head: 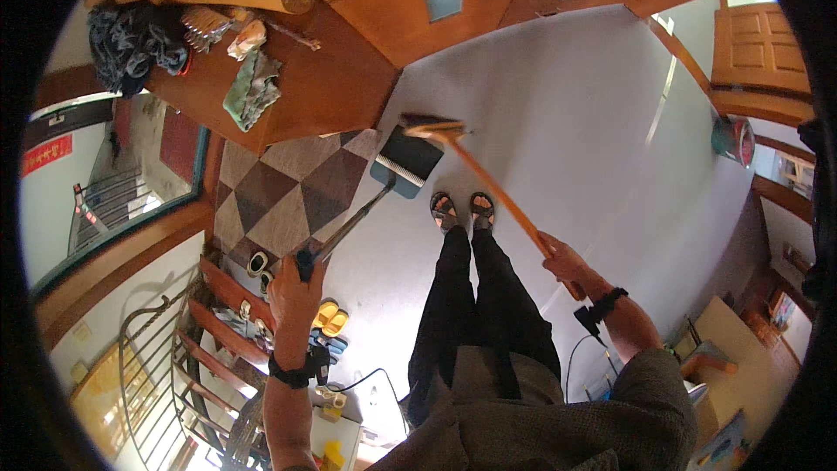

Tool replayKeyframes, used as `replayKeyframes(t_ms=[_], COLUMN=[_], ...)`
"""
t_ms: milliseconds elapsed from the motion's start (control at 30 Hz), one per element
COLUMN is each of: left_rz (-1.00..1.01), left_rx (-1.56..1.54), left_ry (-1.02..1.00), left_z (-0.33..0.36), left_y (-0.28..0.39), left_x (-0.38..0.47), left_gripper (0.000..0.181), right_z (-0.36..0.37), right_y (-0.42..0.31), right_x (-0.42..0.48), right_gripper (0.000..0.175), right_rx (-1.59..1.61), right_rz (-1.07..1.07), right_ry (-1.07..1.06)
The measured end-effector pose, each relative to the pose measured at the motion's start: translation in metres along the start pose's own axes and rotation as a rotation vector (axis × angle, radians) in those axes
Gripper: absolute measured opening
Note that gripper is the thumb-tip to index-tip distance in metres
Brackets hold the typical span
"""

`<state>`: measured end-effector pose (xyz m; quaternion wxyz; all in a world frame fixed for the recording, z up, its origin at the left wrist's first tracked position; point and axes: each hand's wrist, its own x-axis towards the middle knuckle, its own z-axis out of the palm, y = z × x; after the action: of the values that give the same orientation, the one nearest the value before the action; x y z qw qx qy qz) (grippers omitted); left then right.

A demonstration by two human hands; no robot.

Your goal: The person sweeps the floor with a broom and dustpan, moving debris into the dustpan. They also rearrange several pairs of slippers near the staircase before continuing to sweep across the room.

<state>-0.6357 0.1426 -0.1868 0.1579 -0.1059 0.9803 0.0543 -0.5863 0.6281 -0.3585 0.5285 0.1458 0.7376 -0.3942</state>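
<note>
My left hand (297,291) is closed around the top of the long handle of a dustpan (413,152). The dustpan has a dark pan and a row of pale comb teeth, and it rests on the grey floor ahead of my feet. In my right hand (567,261) is the orange handle of a broom (498,195). Its head and dark bristles lie just beyond the pan's far right edge. Whether the bristles touch the pan I cannot tell. Any dirt in the pan is too small to make out.
A patterned rug (294,190) lies left of the dustpan, beside a wooden cabinet (333,72) with cloths on top. Yellow slippers (330,318) and other shoes are near a wooden rack (229,288) by the metal-railed stairs. A bucket (734,140) stands at the far right.
</note>
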Motion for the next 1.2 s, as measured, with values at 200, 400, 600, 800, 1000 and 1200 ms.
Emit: replayKeyframes(t_ms=[200, 400, 600, 800, 1000, 1200], left_rz=[0.379, 0.650, 0.613, 0.603, 0.570, 0.527], left_rx=[0.077, 0.013, 0.029, 0.054, -0.002, 0.020], left_ry=[-0.103, -0.007, 0.026, 0.062, 0.059, 0.042], left_z=[0.003, 0.005, -0.005, -0.011, -0.010, -0.009], left_y=[0.020, 0.044, 0.053, 0.051, 0.037, 0.042], left_x=[-0.010, 0.018, 0.046, 0.055, 0.053, 0.043], left_gripper=[0.030, 0.032, 0.023, 0.023, 0.025, 0.025], right_z=[0.006, 0.064, 0.090, 0.064, 0.074, 0.043], right_y=[0.050, 0.095, 0.061, 0.067, 0.143, 0.202], right_x=[-0.012, 0.008, -0.008, -0.047, -0.074, -0.031], right_gripper=[0.080, 0.074, 0.076, 0.069, 0.069, 0.068], right_rx=[0.116, -0.280, -0.286, -0.265, 0.082, 0.835], right_rz=[0.203, 0.203, 0.022, 0.137, 0.160, 0.304], right_ry=[0.318, 0.216, -0.019, 0.043, 0.284, 0.530])
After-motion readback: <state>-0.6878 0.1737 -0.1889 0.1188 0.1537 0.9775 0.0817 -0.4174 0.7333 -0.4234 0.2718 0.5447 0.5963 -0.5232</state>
